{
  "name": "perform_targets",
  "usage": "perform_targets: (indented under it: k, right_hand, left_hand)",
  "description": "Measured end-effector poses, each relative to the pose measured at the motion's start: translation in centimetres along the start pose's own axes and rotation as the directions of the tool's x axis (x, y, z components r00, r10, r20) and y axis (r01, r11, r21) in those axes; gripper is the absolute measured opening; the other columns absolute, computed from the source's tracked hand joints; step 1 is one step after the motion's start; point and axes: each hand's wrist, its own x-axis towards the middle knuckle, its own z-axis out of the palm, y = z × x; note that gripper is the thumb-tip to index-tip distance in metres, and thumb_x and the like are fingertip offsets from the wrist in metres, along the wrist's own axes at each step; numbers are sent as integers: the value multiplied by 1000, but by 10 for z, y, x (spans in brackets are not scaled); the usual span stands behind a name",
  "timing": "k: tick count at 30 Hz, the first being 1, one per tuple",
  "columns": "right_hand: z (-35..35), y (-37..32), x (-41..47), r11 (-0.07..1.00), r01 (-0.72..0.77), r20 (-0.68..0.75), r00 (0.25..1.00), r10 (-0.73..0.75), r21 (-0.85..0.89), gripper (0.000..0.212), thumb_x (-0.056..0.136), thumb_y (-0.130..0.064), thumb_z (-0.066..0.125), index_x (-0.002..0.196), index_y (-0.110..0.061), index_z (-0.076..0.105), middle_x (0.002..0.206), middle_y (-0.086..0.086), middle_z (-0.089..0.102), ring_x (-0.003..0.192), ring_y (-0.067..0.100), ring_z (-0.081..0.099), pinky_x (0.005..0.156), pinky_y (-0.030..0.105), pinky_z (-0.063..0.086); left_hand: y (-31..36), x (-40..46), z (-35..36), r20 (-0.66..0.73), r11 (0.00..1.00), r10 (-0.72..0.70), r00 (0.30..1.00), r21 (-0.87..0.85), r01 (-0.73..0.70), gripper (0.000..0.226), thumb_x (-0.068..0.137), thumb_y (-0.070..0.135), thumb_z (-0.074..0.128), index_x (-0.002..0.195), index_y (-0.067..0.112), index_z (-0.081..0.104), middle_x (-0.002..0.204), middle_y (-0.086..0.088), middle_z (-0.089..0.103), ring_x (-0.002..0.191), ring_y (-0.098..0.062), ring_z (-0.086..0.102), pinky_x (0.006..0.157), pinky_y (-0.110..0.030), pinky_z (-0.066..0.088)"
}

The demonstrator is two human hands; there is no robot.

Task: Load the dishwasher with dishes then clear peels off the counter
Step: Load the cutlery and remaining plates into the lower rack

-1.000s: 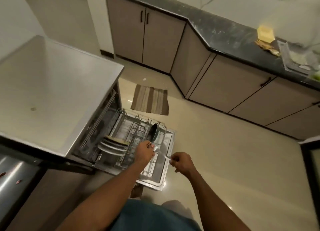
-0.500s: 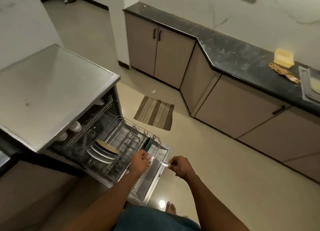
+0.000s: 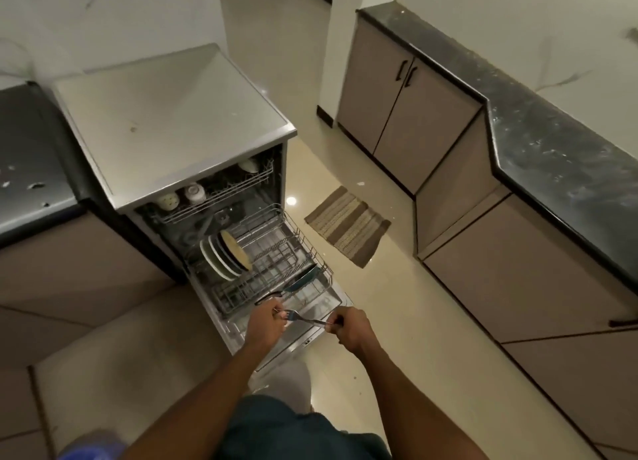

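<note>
The dishwasher (image 3: 193,125) stands open with its door (image 3: 312,325) folded down and the lower rack (image 3: 276,252) pulled out. Several plates (image 3: 224,252) stand upright in the rack, and a dark pan (image 3: 303,280) lies at its front edge. Cups (image 3: 193,192) sit in the upper rack. My right hand (image 3: 348,328) grips the handle of a metal fork (image 3: 303,318). My left hand (image 3: 267,321) pinches the fork's tine end over the open door, just in front of the rack.
A dark counter (image 3: 552,142) over beige cabinets (image 3: 404,90) runs along the right. A striped mat (image 3: 347,226) lies on the glossy floor beyond the door. Another counter (image 3: 27,156) adjoins the dishwasher on the left. A blue object (image 3: 89,446) shows at the bottom left.
The view has swung left and risen, so the yellow items on the right counter have left the frame. Both hands still hold the fork between them near the rack's front.
</note>
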Motion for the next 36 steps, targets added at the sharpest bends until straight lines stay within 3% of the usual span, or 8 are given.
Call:
perform_targets:
  k: [6,11,15,18,22,29,33,36]
  right_hand:
    - [-27,-1,44,993,2,81,997,7,-118,35,89,5,65,71,-25,68,80,4,74,76,25,73,70,36,64]
    - [-58,-14,89,971,14,131,991,18,-237,12,89,-7,75,87,-18,75,89,4,75,80,19,71,75,32,61]
    - [-78,-35,122,944,91,145,988,-47,-316,19,91,-9,70,84,-26,72,82,-9,69,76,8,63,61,14,42]
    - [-82,-51,149,931,136,160,983,-86,-339,17,92,-9,69,86,-24,73,80,-11,67,72,4,60,57,13,38]
    - [-77,-68,182,907,229,245,958,-146,-355,2,91,-18,76,92,-19,75,80,-7,67,74,10,62,64,19,42]
    - [-63,-83,245,901,297,386,908,-164,-316,7,93,-10,71,100,-12,74,92,5,75,85,20,71,80,35,61]
    - [-57,-78,293,867,355,465,869,-168,-349,12,95,-9,67,103,-14,74,98,9,73,91,25,69,86,40,60]
    - [-50,-70,333,830,404,509,843,-175,-384,14,96,-12,66,107,-16,74,102,8,74,93,26,68,87,42,59]
  left_hand:
    - [-3,34,18,-70,999,-38,997,13,39,20,87,2,61,84,21,67,80,-7,71,74,-28,69,70,-41,59]
    - [18,68,29,-119,999,-34,992,19,37,27,88,1,61,75,25,65,75,-3,67,72,-21,64,66,-39,55]
    - [33,86,21,-114,999,-46,992,14,48,19,87,3,60,77,18,64,74,-5,68,73,-26,66,69,-46,58]
    - [32,100,12,-159,995,-71,985,56,81,19,87,4,58,75,19,62,76,-9,69,76,-33,67,71,-46,58]
    - [44,111,-3,-219,992,-90,972,68,107,13,91,3,60,85,13,68,84,-12,71,81,-32,67,75,-43,57]
    - [43,145,-12,-354,981,-134,926,88,175,9,91,3,62,89,7,70,84,-8,68,79,-24,60,70,-34,48]
    - [32,171,1,-396,965,-205,895,69,251,10,88,1,62,87,8,69,82,-8,66,75,-24,59,66,-29,40]
    - [21,201,12,-401,963,-217,890,62,263,16,82,-6,61,84,9,67,83,-11,68,75,-28,61,65,-34,48]
